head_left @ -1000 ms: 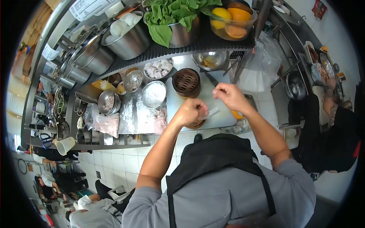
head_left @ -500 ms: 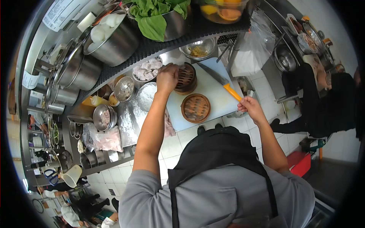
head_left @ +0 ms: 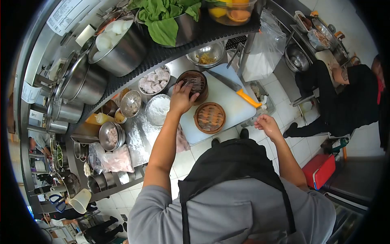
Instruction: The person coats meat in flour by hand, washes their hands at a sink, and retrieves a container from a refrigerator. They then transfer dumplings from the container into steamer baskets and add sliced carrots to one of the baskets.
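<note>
Starting at the left, a steel bowl [head_left: 110, 136] is seen on the foil-covered bench [head_left: 140, 130], and a bowl of flour [head_left: 157, 109] is set near it to the right. The left hand [head_left: 181, 99] is stretched out past the flour and laid on the dark steamer [head_left: 197, 83], which stands at the far left corner of the white cutting board [head_left: 227, 103]. Its fingers [head_left: 186, 87] are spread open over the near rim and the top, touching the basket but not closed round its wall.

For a sound hold, it is judged that thumb and fingers are best set on opposite sides of the rim, so that the basket is kept level and the weight is carried by the wall, not the top. The flour bowl just beside the wrist should be kept clear of the forearm.

The dark steamer is round, so no long axis is shown across the bench. Its axis is upright and its top is turned upward.

Nearer on the board, a lighter steamer [head_left: 209, 118] is placed, apart from the dark one. A knife [head_left: 237, 90] is laid behind it, its length running diagonally, with the blade toward the far left and the orange handle toward the near right. The right hand [head_left: 266, 123] is held off the board's near right corner, fingers half curled, with nothing seen in them. Another person in black [head_left: 357, 101] is at work well apart on the right.
</note>
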Motion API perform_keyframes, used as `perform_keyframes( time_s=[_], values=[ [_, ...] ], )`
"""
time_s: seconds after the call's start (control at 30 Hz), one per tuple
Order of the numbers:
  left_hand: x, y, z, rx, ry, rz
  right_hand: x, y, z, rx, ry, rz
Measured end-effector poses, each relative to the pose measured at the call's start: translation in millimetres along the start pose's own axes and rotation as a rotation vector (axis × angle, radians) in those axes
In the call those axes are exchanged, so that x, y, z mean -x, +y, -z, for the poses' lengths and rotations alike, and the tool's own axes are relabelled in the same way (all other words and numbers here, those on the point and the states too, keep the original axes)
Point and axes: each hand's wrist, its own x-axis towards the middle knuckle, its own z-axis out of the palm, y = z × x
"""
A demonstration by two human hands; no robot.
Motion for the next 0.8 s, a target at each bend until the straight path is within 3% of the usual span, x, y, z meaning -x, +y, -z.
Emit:
perform_keyframes(
  time_s=[0.3,0.4,0.43,0.47,0.53,0.67,0.7,0.73,0.8],
  values=[
    [19,14,15,0.138,0.327,-0.023,-16,1,-14,0.232,-0.052,0.272],
    [51,24,8,0.235,0.383,0.005,-16,-30,-18,0.371,-0.054,0.39],
    [65,30,6,0.281,0.316,0.092,-18,-47,-18,0.407,-0.054,0.394],
    [82,33,-1,0.296,0.273,0.168,-17,-66,-19,0.441,-0.056,0.395],
    [105,42,0,0.348,0.178,0.23,-15,-122,-20,0.538,-0.009,0.62],
    [134,45,2,0.408,0.205,0.235,11,-278,-21,0.626,0.155,0.914],
    [137,49,9,0.405,0.177,0.261,0,-311,-14,0.687,0.155,1.169],
    [137,49,10,0.411,0.185,0.266,-4,-346,-17,0.793,0.279,1.361],
    [142,48,12,0.421,0.196,0.277,-19,-404,-25,0.891,0.436,1.555]
  ],
)
